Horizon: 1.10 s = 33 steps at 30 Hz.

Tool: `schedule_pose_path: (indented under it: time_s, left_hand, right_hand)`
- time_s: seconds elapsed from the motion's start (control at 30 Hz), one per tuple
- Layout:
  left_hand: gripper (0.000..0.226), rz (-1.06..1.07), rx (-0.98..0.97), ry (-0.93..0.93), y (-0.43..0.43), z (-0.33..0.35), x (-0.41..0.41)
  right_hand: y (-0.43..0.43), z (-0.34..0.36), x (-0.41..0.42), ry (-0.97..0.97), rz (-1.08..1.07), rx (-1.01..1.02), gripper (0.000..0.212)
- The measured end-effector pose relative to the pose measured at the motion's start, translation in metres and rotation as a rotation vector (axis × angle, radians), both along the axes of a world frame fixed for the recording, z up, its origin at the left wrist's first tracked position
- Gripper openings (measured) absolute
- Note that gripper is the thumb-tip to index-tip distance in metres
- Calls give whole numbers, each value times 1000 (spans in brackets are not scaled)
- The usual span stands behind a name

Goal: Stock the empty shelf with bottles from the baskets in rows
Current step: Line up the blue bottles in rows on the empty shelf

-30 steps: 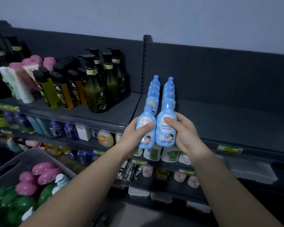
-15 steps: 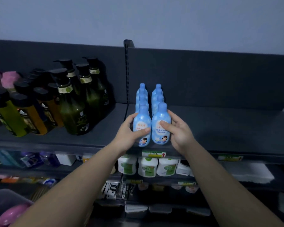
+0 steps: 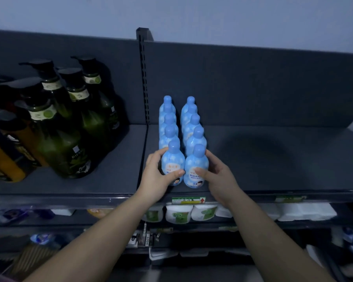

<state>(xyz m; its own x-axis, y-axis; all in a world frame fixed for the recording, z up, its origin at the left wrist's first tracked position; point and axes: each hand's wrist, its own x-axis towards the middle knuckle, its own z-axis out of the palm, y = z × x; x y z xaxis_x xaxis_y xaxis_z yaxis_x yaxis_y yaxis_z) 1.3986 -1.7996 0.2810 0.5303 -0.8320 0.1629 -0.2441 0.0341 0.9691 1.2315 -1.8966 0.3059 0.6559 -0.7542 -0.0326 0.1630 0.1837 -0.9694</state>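
Both front pale-blue plastic bottles (image 3: pixel 172 166) (image 3: pixel 196 169) now stand on dark grey shelf (image 3: pixel 273 159); left hand (image 3: pixel 158 180), right hand (image 3: pixel 216 178) grip them, squaring two rows.

single wide-angle view from the person's head, facing forward and a little downward, straight at a dark shelf (image 3: pixel 263 159) within arm's reach. pale wall (image 3: pixel 212 15) fills the top; lower shelves (image 3: pixel 293 226) and both forearms (image 3: pixel 102 235) fill the bottom. straight edges bend slightly toward the corners.
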Motion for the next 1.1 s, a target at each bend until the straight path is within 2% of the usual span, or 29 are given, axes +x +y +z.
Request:
schedule_pose_path:
  time_s: [0.23,0.37,0.5,0.63,0.8,1.1]
  left_hand:
    - [68,76,57,-89,6,-13,-5]
    - [59,131,74,-49,8,-15,-16]
    - [55,142,106,-2,13,-12,-17]
    - [55,140,147,21,17,-7,-19]
    - [50,163,203,-24,15,0,-21]
    - [49,176,246,-64,19,9,-22]
  right_hand:
    - [-5,-17,-9,291,61,-257,58]
    - [-8,-23,-11,396,17,-355,57]
    - [-13,-26,-11,488,71,-521,59]
    - [-21,-27,-14,541,141,-602,58]
    - [-24,-26,-19,543,119,-664,59]
    - [-34,-22,-22,550,135,-679,54]
